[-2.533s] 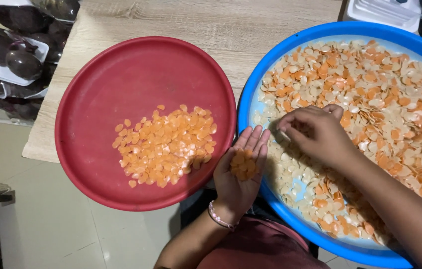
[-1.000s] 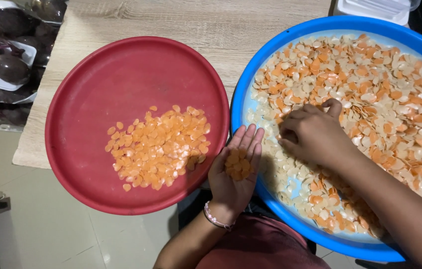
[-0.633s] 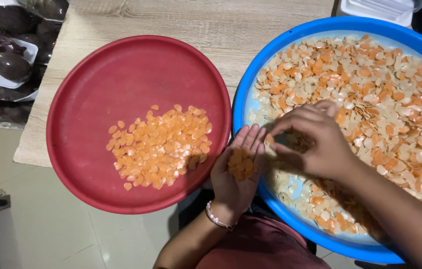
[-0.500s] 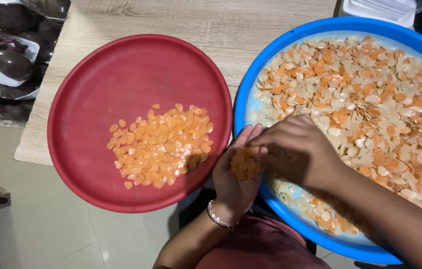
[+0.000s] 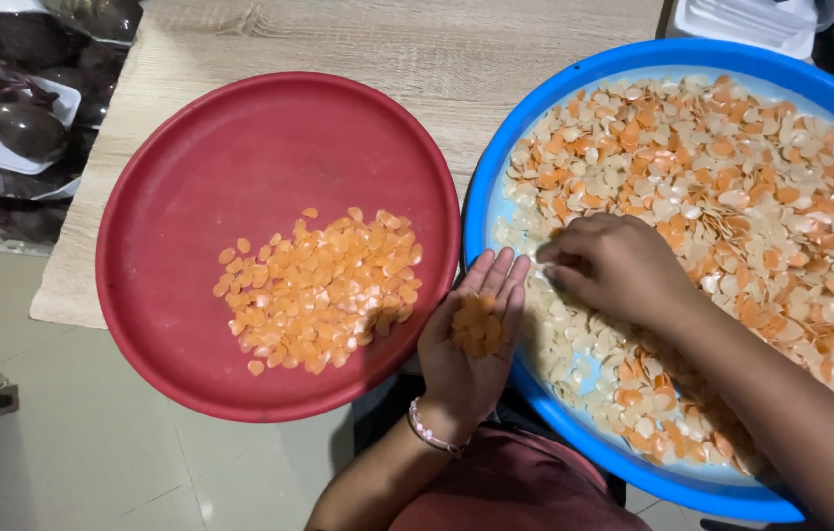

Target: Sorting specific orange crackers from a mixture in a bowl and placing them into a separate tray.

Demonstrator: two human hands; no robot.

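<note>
Packaged dark round vegetables (image 5: pixel 29 118) sit upper left. Our left hand (image 5: pixel 473 339), fingers together, cups orange chips (image 5: pixel 476 324) between the round red plastic plate (image 5: pixel 191 177) and blue tray (image 5: pixel 496 167); our right hand (image 5: pixel 614 265) pinches among mixed chips (image 5: pixel 732 167).

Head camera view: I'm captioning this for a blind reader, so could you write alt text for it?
A person's left hand, palm up, cups a small pile of orange flakes, while the right hand picks in a round blue plastic tray of mixed orange and white flakes. Beside it, a round red plastic plate holds sorted orange flakes on a wooden table.
</note>
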